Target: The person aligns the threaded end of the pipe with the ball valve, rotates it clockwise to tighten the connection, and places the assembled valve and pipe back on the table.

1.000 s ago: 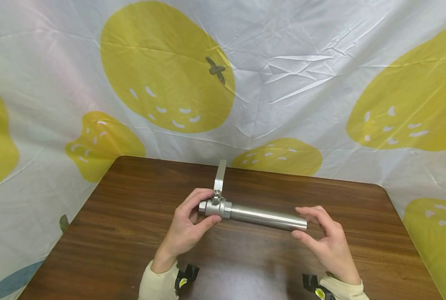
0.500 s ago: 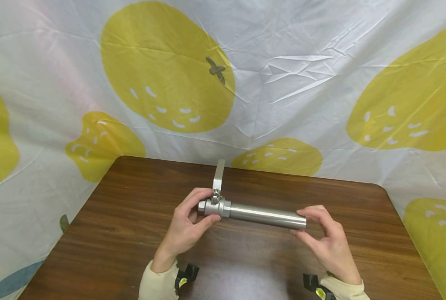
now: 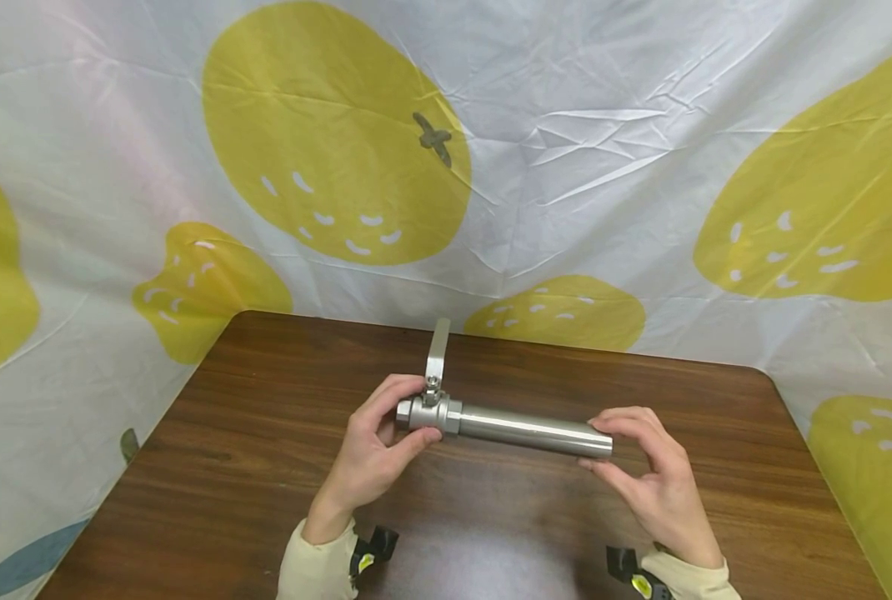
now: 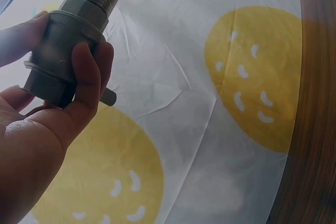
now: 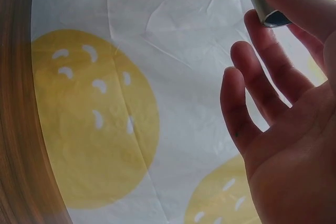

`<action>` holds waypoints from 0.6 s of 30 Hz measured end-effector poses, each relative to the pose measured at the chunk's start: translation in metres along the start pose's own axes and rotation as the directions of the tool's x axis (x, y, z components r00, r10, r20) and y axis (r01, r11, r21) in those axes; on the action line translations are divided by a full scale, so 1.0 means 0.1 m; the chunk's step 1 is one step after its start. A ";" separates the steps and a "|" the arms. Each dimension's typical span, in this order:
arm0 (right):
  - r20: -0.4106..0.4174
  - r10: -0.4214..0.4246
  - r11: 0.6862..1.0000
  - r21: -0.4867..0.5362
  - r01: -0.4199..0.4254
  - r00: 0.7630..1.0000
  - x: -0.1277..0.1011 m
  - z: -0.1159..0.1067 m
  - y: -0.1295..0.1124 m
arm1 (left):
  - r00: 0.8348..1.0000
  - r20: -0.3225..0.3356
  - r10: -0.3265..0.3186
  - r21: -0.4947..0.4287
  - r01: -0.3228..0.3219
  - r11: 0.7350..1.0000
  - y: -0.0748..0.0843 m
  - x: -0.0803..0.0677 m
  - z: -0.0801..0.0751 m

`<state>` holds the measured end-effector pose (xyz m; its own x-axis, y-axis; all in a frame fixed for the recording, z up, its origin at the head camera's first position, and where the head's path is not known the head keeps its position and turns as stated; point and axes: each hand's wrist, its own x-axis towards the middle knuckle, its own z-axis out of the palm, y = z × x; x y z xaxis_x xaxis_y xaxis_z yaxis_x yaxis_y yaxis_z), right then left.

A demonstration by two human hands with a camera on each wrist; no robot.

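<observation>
The left hand (image 3: 371, 454) is gripping the fat valve end (image 3: 428, 413) of a shiny metal pipe (image 3: 528, 432), fingers curled around it. The right hand (image 3: 652, 483) is pinching the pipe's other end. The pipe is being held just above the brown table (image 3: 213, 467).

No words, numbers or brand marks can be read anywhere. The backdrop cloth (image 3: 566, 167) carries only printed yellow fruit shapes, and the metal valve (image 3: 427, 412) shows no legible stamp.
</observation>
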<state>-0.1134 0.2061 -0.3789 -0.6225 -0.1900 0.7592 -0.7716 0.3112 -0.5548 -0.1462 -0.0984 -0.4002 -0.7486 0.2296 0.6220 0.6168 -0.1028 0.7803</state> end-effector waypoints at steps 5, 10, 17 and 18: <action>-0.004 0.000 1.000 0.008 0.000 1.000 -0.01 0.00 0.01 | 1.000 0.000 -0.002 0.001 0.002 1.000 0.00 0.00 0.00; -0.003 0.004 1.000 0.000 -0.004 1.000 -0.01 -0.01 0.01 | 1.000 0.003 -0.003 0.002 0.003 1.000 0.00 -0.01 0.00; 0.004 0.013 1.000 -0.028 -0.013 1.000 -0.01 -0.01 -0.01 | 1.000 0.011 0.002 0.002 -0.002 1.000 0.00 -0.01 -0.01; 0.004 0.013 1.000 -0.027 -0.013 1.000 -0.01 -0.01 -0.01 | 1.000 0.011 0.002 0.002 -0.002 1.000 -0.01 -0.01 -0.01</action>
<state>-0.1121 0.2067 -0.3788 -0.6328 -0.1899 0.7507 -0.7599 0.3384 -0.5550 -0.1460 -0.0991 -0.4012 -0.7444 0.2402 0.6230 0.6191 -0.1014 0.7787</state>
